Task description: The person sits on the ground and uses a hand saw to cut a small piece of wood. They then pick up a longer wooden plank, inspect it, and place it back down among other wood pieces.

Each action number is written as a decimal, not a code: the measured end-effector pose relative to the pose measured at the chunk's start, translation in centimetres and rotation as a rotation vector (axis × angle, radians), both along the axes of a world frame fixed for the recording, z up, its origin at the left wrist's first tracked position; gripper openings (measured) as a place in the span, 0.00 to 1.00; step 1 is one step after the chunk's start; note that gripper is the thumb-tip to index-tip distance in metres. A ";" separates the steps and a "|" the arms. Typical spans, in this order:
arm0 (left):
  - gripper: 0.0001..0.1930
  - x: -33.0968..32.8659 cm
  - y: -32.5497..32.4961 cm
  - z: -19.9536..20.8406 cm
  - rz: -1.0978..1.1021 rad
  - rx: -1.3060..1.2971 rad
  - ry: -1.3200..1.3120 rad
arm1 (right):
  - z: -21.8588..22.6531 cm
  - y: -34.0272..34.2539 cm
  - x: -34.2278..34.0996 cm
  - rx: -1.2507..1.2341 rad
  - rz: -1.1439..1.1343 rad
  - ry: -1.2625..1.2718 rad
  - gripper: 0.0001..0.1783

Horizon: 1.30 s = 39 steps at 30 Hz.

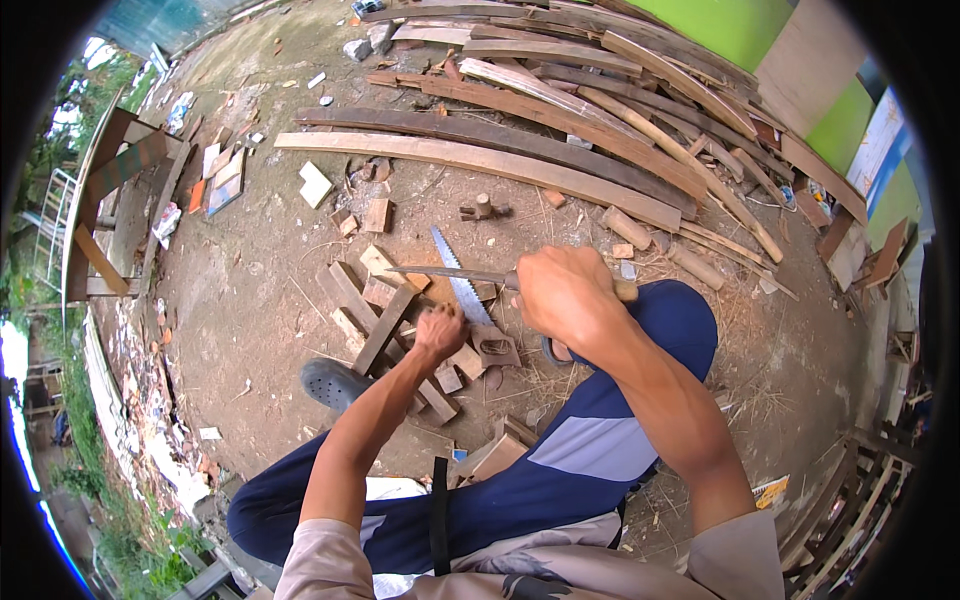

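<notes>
My right hand (565, 295) is closed around the wooden handle of a long-bladed knife (455, 272), whose blade points left across the handsaw. Lower and to the left, my left hand (440, 330) is closed low over the wood offcuts; its fingers hide what they hold, if anything. The handsaw (458, 275) lies with its toothed blade slanting away and its wooden handle (495, 347) near me. Beside my left hand, a wooden stick (385, 330) leans over several cut blocks. A hammer (485, 209) lies on the ground beyond the saw.
Long boards (480, 155) are piled across the far side. Short round logs (660, 245) lie at the right. My bent legs (590, 420) frame the offcuts, with a dark clog (335, 383) on my left foot. A wooden frame (115, 210) stands at the far left.
</notes>
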<state>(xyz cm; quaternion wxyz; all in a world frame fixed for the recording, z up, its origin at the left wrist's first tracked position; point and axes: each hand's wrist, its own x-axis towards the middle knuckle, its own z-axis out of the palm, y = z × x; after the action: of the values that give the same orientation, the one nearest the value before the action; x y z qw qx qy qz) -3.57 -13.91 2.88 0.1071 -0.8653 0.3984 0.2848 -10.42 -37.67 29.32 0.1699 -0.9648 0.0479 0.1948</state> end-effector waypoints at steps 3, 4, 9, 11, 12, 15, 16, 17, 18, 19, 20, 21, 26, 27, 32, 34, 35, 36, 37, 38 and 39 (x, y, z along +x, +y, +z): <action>0.27 3.4 1.3 -1.1 -0.058 -0.047 -0.288 | 0.9 -0.4 -0.2 0.034 -0.005 -0.015 0.14; 0.30 4.1 2.2 -1.5 -0.108 0.022 -0.351 | 1.0 -0.7 -0.2 0.045 -0.007 -0.005 0.14; 0.29 2.4 1.3 -2.9 -0.135 0.402 -0.474 | 1.1 -1.5 0.3 0.013 0.054 0.036 0.16; 0.25 -0.5 0.0 -1.8 -0.175 0.438 -0.503 | 1.2 -1.2 0.9 -0.018 0.093 0.008 0.16; 0.22 -1.4 -1.1 -1.1 -0.139 0.485 -0.324 | 1.4 -0.9 1.4 -0.021 0.132 -0.025 0.15; 0.23 -4.7 -0.9 2.2 0.304 0.222 0.072 | 2.2 0.6 3.3 -0.033 0.222 -0.039 0.15; 0.25 -5.9 0.3 3.3 0.380 0.145 0.097 | 2.3 1.0 4.0 -0.051 0.254 -0.034 0.15; 0.27 -7.1 1.1 4.0 0.451 0.060 0.104 | 2.4 1.5 4.7 -0.065 0.276 -0.027 0.15; 0.29 -7.8 2.2 4.4 0.567 0.062 0.140 | 2.5 1.9 5.4 -0.029 0.281 0.006 0.17; 0.32 -8.3 3.6 4.5 0.673 0.061 0.172 | 2.4 2.2 6.0 0.006 0.308 0.024 0.17; 0.33 -8.1 5.3 4.3 0.719 0.077 0.193 | 2.3 2.4 6.4 0.042 0.317 0.023 0.18; 0.32 -7.7 7.1 3.9 0.751 0.120 0.189 | 2.2 2.5 6.7 0.076 0.317 0.024 0.18; 0.33 -7.9 16.9 -1.4 1.256 -0.047 0.088 | 1.4 1.8 5.5 0.026 0.258 0.069 0.20; 0.33 -8.0 18.3 -2.9 1.350 -0.079 0.120 | 1.3 1.6 4.9 -0.020 0.255 0.074 0.20; 0.28 -9.4 22.5 -8.2 2.027 -0.804 0.261 | 0.0 0.9 2.5 -0.259 0.172 0.212 0.17; 0.37 -9.0 23.3 -8.4 2.224 -0.967 0.341 | -1.8 0.8 1.9 -0.367 0.141 0.293 0.14; 0.44 -8.7 23.5 -8.2 2.275 -1.042 0.350 | -3.0 0.6 1.6 -0.415 0.131 0.326 0.14; 0.31 -7.8 23.1 -8.2 2.441 -1.188 0.305 | -4.5 0.4 1.3 -0.437 0.098 0.388 0.15; 0.33 -7.0 23.1 -7.8 2.517 -1.220 0.311 | -6.1 0.1 1.2 -0.444 0.083 0.423 0.16; 0.34 -6.3 22.8 -7.7 2.533 -1.253 0.351 | -8.0 -0.2 1.0 -0.419 0.042 0.460 0.17; 0.38 -5.3 22.5 -7.6 2.570 -1.258 0.369 | -9.9 -0.5 0.8 -0.409 -0.010 0.479 0.18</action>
<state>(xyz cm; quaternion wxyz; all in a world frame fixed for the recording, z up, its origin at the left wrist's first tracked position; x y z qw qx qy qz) -8.86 8.58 -4.68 -0.6626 -0.4728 -0.5768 0.0687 -9.64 -38.20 19.46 -0.0429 -0.9053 0.1295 0.4023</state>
